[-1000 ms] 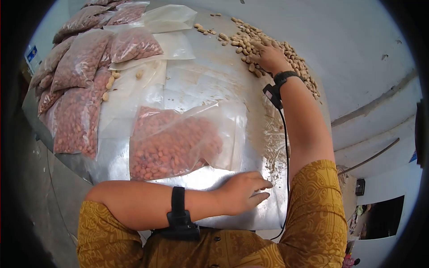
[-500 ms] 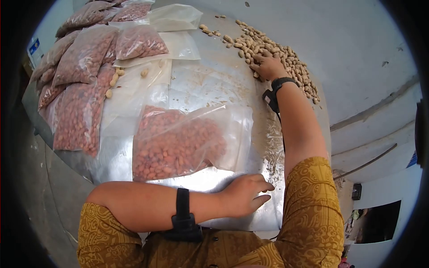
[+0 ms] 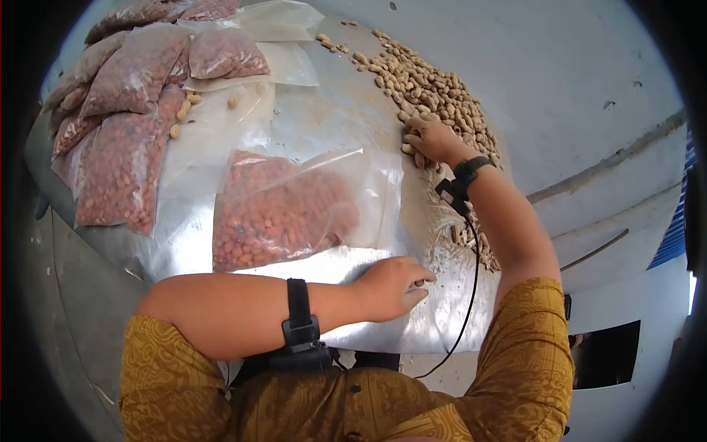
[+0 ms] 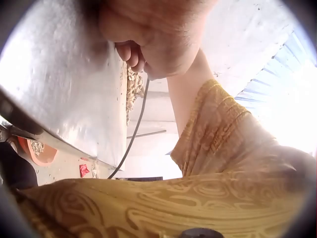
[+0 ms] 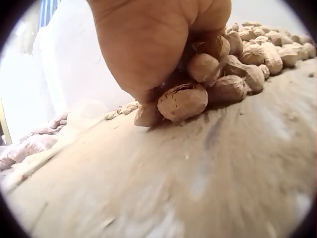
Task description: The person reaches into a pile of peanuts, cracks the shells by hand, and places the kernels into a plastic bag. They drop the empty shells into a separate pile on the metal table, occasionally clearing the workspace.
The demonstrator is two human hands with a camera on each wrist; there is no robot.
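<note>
Peanuts [image 5: 182, 102] sit within my right hand [image 3: 436, 141], fingers curled, likely against rolling; my left hand [image 3: 390, 289] is loosely bent.

We see a silvery metal table [image 3: 335, 121] bearing a heap of tan unshelled peanuts [image 3: 438, 88] at far right, pale shell debris [image 3: 462, 239] nearer us, a clear plastic bag of reddish kernels [image 3: 280, 214] mid-table, and stacked kernel-filled clear bags [image 3: 121, 166] at left.
</note>
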